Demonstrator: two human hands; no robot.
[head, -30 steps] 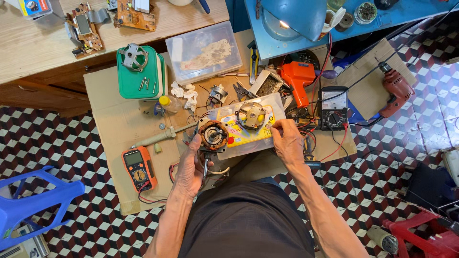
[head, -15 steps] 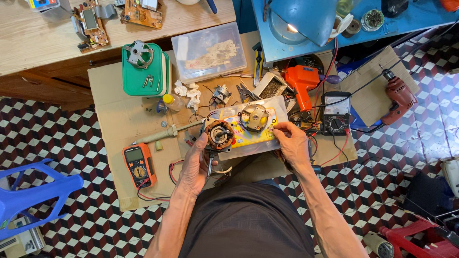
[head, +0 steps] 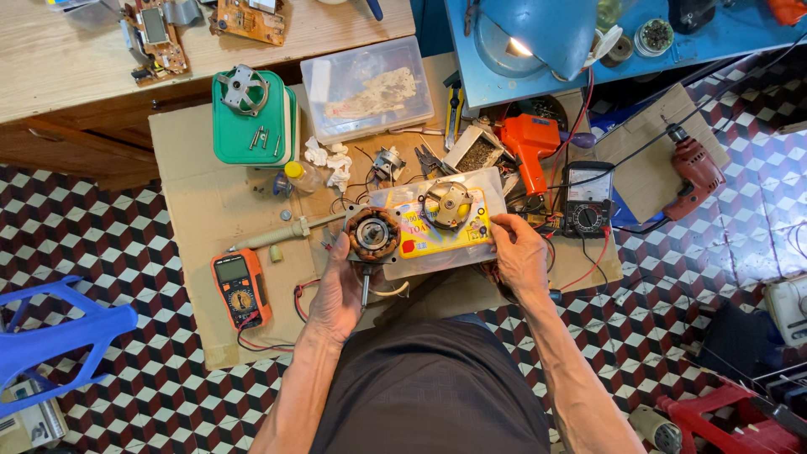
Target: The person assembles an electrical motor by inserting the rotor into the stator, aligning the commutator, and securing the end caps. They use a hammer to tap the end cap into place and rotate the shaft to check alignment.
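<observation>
- A round motor part with copper windings [head: 372,234] is gripped by the left hand [head: 340,290]; the fingers are clenched around its rim, and a shaft points down toward the person.
- The motor part is held at about 9 o'clock from a clear plastic tray [head: 441,225], touching its left edge, over the cardboard sheet [head: 202,193] on the floor.
- The tray's right edge is pinched by the right hand [head: 517,252], fingers grasping it at about 3 o'clock.
- A round metal rotor piece [head: 447,204] lies in the tray on a yellow card [head: 424,235].
- An orange multimeter [head: 241,286] lies at about 8 o'clock from the motor part, well apart.
- A green box [head: 252,126] sits at 11 o'clock and an orange heat gun [head: 531,147] at 1 o'clock.
- The step is judged best done with the tray kept level, so the rotor piece is not tipped out.
- The windings are probably best left untouched; the grip is better kept on the outer rim.
</observation>
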